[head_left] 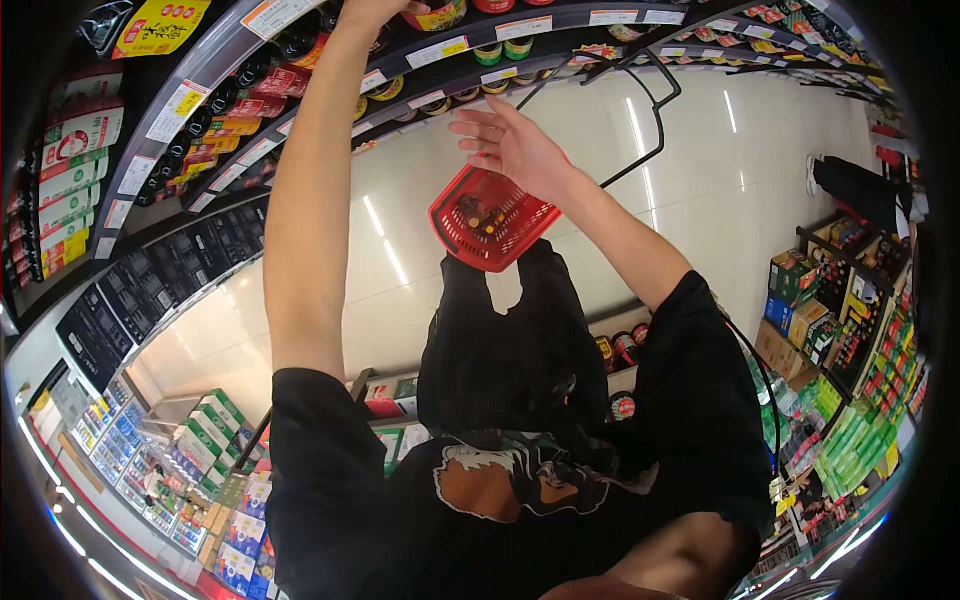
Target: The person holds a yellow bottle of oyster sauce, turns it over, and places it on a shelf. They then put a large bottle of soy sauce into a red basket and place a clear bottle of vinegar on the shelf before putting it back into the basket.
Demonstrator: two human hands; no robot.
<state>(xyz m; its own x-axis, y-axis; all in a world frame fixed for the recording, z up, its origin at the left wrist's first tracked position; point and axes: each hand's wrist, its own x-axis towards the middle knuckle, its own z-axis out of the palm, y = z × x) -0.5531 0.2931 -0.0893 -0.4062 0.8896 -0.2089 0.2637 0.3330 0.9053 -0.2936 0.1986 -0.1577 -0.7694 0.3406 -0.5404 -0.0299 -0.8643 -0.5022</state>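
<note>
My left arm stretches up to the shelf at the top edge, and my left hand is mostly cut off there. A tub with a red and yellow label is close beside its fingers; whether they grip anything is hidden. My right hand is held out with its fingers apart and nothing in it. Below it in the picture is a red plastic shopping basket with slotted sides. A few small dark and yellowish items lie in the basket. My right hand overlaps the basket's far rim; contact cannot be made out.
Shelves with price tags curve along the top and left, holding jars, bottles and packets. A bent black bar rises beyond the basket. Pale tiled floor lies below. Stacked cartons stand right, near another person's dark-clothed leg.
</note>
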